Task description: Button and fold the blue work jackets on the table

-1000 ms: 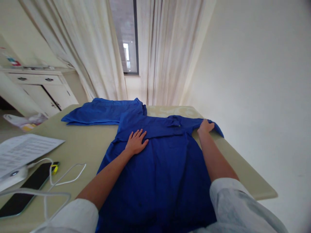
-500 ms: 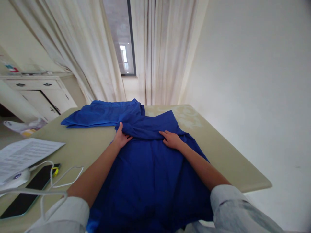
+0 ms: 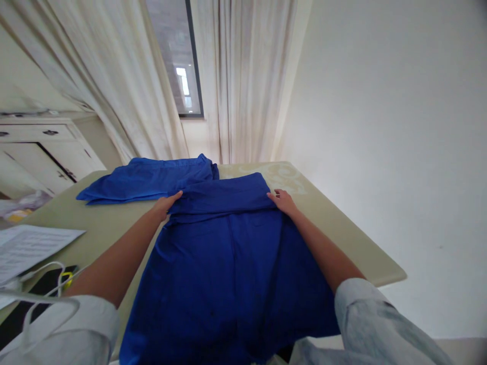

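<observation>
A dark blue garment (image 3: 228, 263) lies spread over the table and hangs over its near edge. Its far end is turned over into a flat band (image 3: 224, 195) with a fairly straight top edge. At the left end of this band is my left hand (image 3: 164, 204), its thumb on top of the cloth and its other fingers mostly hidden beside or under it. My right hand (image 3: 285, 203) rests against the band's right end, with one fingertip at the cloth edge and its fingers apart. Behind on the left lies a brighter blue folded garment (image 3: 148, 177), partly touching the dark one.
The pale table (image 3: 350, 238) ends at the right near a white wall (image 3: 380, 126). At the left are a printed sheet (image 3: 38, 248), a dark phone (image 3: 34, 299) and a white cable (image 3: 57, 299). Curtains (image 3: 247, 81) and a white cabinet (image 3: 45, 152) stand behind.
My hands have moved apart to the two ends of the turned-over band. The band is flatter and smoother than before. The view has shifted a little to the right.
</observation>
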Motion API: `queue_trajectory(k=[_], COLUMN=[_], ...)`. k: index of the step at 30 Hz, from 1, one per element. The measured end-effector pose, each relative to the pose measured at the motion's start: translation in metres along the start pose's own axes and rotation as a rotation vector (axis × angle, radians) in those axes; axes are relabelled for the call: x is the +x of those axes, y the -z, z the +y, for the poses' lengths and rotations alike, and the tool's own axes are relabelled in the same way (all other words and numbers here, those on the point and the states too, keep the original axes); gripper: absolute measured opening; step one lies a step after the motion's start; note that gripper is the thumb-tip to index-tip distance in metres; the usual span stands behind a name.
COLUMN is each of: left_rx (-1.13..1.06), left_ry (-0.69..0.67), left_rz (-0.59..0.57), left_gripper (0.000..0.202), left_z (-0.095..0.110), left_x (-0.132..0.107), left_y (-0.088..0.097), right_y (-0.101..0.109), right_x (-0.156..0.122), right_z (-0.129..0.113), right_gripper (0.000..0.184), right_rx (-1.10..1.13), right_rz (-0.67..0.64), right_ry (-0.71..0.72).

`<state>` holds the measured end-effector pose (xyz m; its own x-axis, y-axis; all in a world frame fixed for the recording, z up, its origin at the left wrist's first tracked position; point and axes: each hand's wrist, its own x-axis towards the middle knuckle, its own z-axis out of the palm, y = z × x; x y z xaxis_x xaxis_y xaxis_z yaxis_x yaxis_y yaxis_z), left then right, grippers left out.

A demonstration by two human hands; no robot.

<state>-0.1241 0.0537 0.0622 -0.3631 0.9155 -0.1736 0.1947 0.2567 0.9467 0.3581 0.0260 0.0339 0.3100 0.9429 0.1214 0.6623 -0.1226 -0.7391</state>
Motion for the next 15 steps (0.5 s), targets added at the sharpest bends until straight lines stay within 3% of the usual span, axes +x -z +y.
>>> queue_trajectory(k=[3, 7, 11, 15], left_rx=[-0.061, -0.166, -0.191, -0.073], left_ry=[0.139, 0.218, 0.131, -0.098], left_rz=[-0.106, -0.222, -0.134, 0.037], left_gripper=[0.037, 0.042, 0.052, 0.052], left_z=[0.004, 0.013, 0.032, 0.066], left_x=[0.0, 0.003, 0.026, 0.06], left_y=[0.0, 0.0, 0.008, 0.018], right_y=[-0.012, -0.029, -0.027, -0.017], right_x=[0.027, 0.049, 0.07, 0.102], right_z=[-0.008, -0.021, -0.035, -0.066], right_gripper=[0.062, 0.059, 0.04, 0.04], right_rx=[0.072, 0.15, 0.251, 0.262], right_rz=[-0.01, -0.017, -0.057, 0.005], right_ry=[-0.095, -0.178, -0.149, -0.058])
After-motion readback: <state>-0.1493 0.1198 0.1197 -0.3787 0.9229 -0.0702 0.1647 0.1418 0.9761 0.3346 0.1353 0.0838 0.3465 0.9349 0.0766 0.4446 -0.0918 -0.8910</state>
